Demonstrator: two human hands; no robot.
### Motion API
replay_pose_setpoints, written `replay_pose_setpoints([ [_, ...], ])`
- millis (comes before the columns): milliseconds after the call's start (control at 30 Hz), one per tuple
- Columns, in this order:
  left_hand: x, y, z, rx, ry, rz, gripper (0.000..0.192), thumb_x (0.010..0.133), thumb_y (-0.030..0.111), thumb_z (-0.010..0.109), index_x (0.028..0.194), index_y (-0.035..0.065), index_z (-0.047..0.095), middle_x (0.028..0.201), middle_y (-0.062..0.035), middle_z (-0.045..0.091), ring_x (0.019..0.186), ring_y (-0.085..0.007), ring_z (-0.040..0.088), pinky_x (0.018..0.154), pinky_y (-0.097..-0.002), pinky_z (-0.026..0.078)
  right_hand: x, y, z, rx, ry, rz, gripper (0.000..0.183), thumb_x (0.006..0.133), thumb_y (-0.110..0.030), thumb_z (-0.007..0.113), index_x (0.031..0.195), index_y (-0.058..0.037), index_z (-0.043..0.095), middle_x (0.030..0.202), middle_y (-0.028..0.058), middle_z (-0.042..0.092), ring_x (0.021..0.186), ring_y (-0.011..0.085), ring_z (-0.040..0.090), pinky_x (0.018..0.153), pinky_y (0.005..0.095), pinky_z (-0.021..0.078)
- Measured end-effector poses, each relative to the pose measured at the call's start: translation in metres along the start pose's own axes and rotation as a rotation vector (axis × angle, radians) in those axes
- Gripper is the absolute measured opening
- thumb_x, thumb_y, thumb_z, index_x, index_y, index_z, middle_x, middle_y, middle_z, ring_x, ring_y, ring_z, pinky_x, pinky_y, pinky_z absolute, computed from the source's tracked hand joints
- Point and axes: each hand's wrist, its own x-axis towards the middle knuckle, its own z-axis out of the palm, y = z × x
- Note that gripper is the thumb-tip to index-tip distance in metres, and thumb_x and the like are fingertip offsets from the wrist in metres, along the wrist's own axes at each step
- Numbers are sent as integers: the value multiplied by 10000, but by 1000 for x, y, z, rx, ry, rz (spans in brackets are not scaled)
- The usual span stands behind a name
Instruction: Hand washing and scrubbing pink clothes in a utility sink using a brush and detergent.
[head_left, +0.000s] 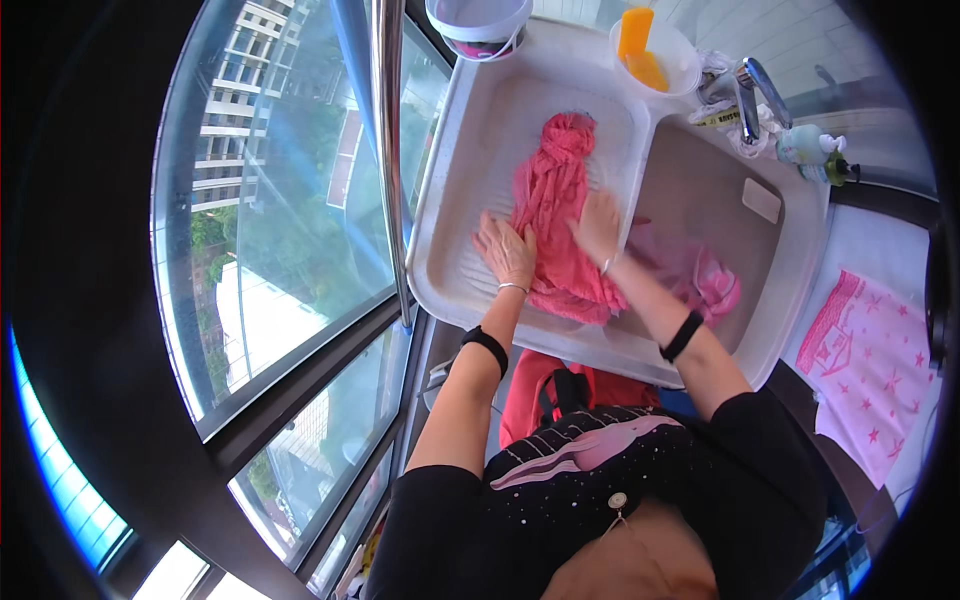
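A wet coral-pink cloth (555, 225) lies bunched lengthwise on the ribbed washboard side (472, 247) of a pale laundry sink. Its far end is gathered into a tight knot-like lump. My left hand (506, 251) rests palm down at the cloth's left edge, thumb against the fabric, fingers apart and gripping nothing. My right hand (598, 229) is at the cloth's right edge, near the divider between the two sides. Motion blurs it, so whether its fingers pinch the fabric is unclear. In the basin of cloudy water (697, 187) floats a lighter pink cloth (712, 281), partly under the surface.
A white bucket (480, 30) and a tub (679, 56) holding an orange brush-like item stand on the far rim. A chrome faucet (750, 105) and pump bottles (814, 146) are at the right. A metal pole (388, 150) runs beside the window. A patterned pink towel (870, 367) lies right.
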Motion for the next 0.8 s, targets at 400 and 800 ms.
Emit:
replay_pose_setpoints([
  [400, 100, 81, -185, -1335, -324, -325, 207, 893, 168, 570, 927, -37, 572, 831, -81, 625, 706, -119, 586, 630, -244, 485, 49, -47, -255, 1468, 103, 220, 180, 829, -142, 598, 948, -34, 519, 833, -5, 512, 773, 76, 482, 691, 215, 394],
  [800, 13, 45, -188, -1316, -383, -382, 148, 884, 199, 569, 907, 53, 556, 817, -5, 564, 731, -83, 540, 677, -243, 450, 32, 29, -206, 1174, 9, 215, 91, 696, -36, 529, 785, -42, 511, 727, -10, 491, 686, 94, 457, 619, 251, 378],
])
